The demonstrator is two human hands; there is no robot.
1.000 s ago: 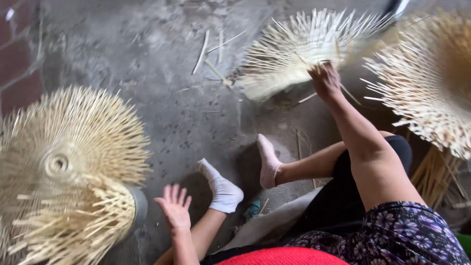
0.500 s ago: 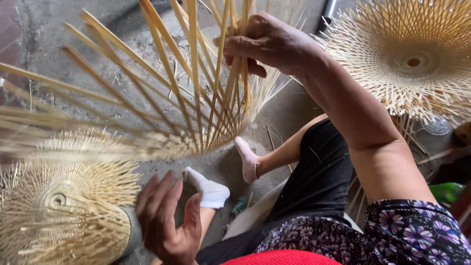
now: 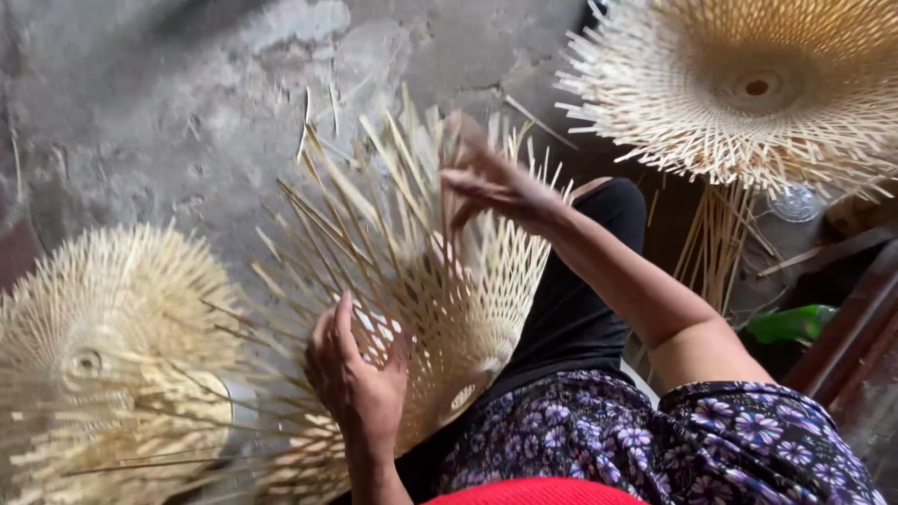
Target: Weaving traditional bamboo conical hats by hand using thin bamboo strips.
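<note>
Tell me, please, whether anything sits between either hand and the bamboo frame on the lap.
Nothing visible does. The left hand already grips the woven bamboo frame at its near edge, and the right hand touches the loose strips at its far rim. The other frames lie off to the sides.

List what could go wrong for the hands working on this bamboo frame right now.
1. The left hand and right hand both grip the woven bamboo frame among its loose, pointed strip ends; these could prick or splinter bare fingers.
2. The frame is held tilted over the lap, so a slip might snap the thin strips.
3. Finished frames sit close by on the left and upper right; swinging ends could snag them.
</note>
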